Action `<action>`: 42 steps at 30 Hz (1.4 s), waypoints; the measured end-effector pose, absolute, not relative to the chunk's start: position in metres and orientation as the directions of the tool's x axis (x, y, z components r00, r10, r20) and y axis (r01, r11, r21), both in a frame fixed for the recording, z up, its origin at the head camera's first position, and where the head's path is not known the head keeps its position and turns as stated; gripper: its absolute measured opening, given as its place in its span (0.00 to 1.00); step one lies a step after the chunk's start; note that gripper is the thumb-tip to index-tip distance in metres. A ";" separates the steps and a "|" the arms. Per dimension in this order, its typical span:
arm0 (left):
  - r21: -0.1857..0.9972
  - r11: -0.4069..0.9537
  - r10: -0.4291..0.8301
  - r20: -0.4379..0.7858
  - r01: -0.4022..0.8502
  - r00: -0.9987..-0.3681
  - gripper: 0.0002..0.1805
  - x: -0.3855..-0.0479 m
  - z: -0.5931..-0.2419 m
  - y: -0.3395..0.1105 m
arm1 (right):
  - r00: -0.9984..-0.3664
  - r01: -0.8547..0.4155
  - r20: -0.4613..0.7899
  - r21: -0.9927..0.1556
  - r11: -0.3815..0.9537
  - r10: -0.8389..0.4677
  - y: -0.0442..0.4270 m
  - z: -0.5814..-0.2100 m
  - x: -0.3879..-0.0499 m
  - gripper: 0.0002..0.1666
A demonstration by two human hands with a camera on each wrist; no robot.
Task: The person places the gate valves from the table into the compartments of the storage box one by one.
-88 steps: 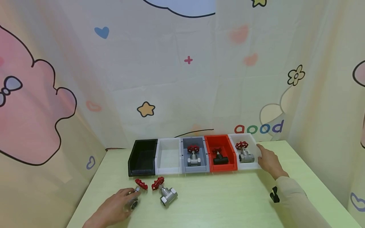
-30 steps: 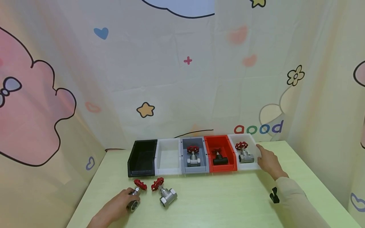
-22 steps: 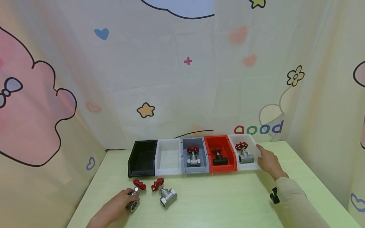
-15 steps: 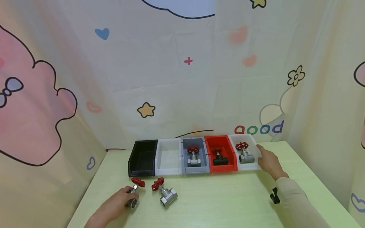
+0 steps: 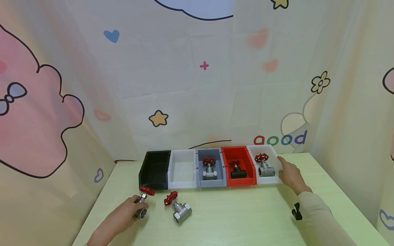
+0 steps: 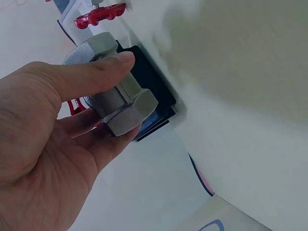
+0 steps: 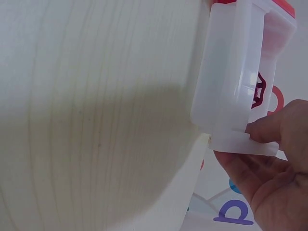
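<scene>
My left hand [image 5: 124, 212] grips a silver valve with a red handwheel [image 5: 147, 190] just in front of the black bin. Up close in the left wrist view, the thumb lies across the valve's metal body [image 6: 127, 103] and the fingers curl under it. To its right, a second silver valve [image 5: 182, 211] with a red handwheel lies on the table. My right hand [image 5: 290, 174] pinches the side wall of the rightmost white bin [image 7: 226, 82], thumb inside and fingers outside. That bin contains a silver valve [image 5: 266, 170] with a red handwheel.
Joined in a row are the black bin [image 5: 155, 171], another white bin [image 5: 182, 169], a grey bin [image 5: 212, 183] with a silver valve [image 5: 210, 173], and a red bin [image 5: 243, 181] with a black-bodied valve [image 5: 238, 172]. A printed curtain [image 5: 184, 85] hangs behind the table [image 5: 240, 218].
My left hand has closed round the valve and carried it slightly up the view and leftwards, towards the black bin. My right hand stays on the white bin.
</scene>
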State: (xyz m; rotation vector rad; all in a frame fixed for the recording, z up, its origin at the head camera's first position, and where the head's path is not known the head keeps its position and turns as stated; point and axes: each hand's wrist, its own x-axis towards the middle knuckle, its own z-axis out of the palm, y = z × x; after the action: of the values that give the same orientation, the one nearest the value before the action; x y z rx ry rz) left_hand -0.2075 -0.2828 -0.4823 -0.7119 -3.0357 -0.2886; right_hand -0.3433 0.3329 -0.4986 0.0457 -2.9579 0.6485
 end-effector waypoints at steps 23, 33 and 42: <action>0.103 0.915 0.367 0.194 0.391 -0.910 0.27 -0.218 -0.452 -0.280 | -0.995 -0.046 0.102 -0.416 0.908 -0.004 0.333 -0.498 -0.343 0.36; 0.096 0.919 0.354 0.233 0.383 -0.906 0.26 -0.226 -0.443 -0.276 | -0.994 -0.050 0.106 -0.414 0.909 -0.006 0.332 -0.497 -0.342 0.36; 0.124 0.926 0.320 0.245 0.357 -0.915 0.26 -0.235 -0.437 -0.270 | -0.994 -0.057 0.113 -0.410 0.910 -0.011 0.332 -0.498 -0.343 0.36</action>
State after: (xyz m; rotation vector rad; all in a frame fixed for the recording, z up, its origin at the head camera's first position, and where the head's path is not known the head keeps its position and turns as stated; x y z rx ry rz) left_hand -0.2352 -0.2700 -0.4373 -0.5098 -2.8644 -0.2443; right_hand -0.3433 0.3317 -0.4978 0.0533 -2.9643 0.6413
